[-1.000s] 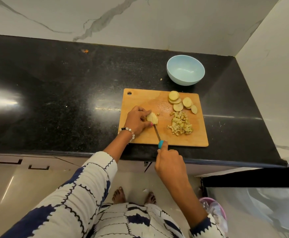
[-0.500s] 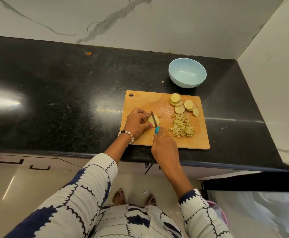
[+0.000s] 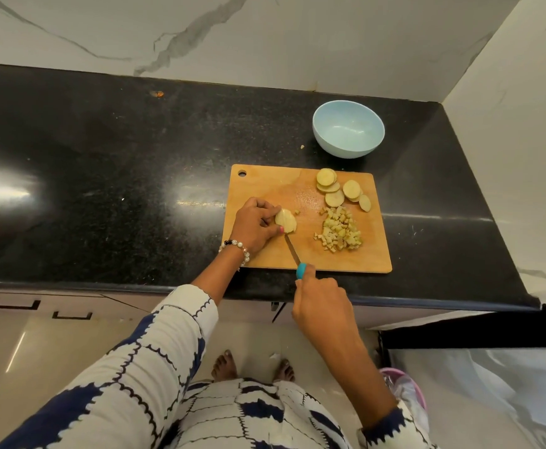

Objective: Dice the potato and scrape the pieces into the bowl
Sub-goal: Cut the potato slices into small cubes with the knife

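A wooden cutting board [image 3: 271, 254] lies on the black counter. On its left part my left hand [image 3: 255, 226] pinches a stack of potato slices [image 3: 286, 221]. My right hand [image 3: 322, 301] grips a knife [image 3: 292, 251] by its blue handle, just off the board's near edge; the blade tip lies at the near side of the stack. A pile of diced potato [image 3: 339, 230] sits right of centre, and several round slices [image 3: 339, 191] lie at the far right corner. A light blue bowl [image 3: 348, 132], with nothing in it, stands behind the board.
The black counter [image 3: 103, 189] runs far to the left. White marble walls close it at the back and on the right. A small potato scrap [image 3: 302, 146] lies left of the bowl. A pink bin [image 3: 408, 393] stands on the floor at my right.
My right hand has drawn the knife back toward me, from across the potato stack to the board's near edge. My left hand stays on the stack.
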Available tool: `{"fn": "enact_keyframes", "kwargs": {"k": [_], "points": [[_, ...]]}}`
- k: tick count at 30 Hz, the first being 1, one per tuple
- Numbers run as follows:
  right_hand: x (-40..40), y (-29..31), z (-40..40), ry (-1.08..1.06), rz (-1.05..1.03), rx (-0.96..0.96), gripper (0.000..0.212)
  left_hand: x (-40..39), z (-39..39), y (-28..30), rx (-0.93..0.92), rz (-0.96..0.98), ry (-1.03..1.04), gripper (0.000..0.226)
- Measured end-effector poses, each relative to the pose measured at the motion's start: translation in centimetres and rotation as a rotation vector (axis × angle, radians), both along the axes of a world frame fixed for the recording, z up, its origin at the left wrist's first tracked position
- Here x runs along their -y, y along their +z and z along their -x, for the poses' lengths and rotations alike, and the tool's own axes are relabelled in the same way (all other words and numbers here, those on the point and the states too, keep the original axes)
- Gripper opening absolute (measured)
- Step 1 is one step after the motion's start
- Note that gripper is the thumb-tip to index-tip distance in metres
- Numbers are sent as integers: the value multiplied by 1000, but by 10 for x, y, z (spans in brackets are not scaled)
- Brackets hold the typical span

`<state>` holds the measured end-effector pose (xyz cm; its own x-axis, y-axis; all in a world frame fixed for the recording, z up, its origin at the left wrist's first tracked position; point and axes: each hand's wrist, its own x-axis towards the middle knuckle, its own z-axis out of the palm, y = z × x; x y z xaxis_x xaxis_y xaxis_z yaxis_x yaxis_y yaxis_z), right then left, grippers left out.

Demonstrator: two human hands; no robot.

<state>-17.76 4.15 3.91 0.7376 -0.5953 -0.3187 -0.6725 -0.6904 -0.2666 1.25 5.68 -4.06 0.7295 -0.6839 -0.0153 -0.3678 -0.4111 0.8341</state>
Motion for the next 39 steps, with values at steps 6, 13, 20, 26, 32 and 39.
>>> {"fn": "enact_keyframes", "kwargs": {"k": [6,13,20,26,32,39], "points": [[18,-4,-28,-50,63,150,50,-4,-2,1,-54,42,39,45],[17,-22,-48,-27,73,136,52,-1,2,-1,-48,74,86,37],[11,-22,-45,8,91,52,57,0,2,0,-55,68,93,36],[-4,-9,-10,10,3,-24,54,0,2,1,-66,66,105,35],[13,-1,-20,-58,12,113,51,-3,1,0,-72,57,99,34],[18,-22,-44,-8,72,159,49,-2,4,-1,-25,61,162,27]]}}
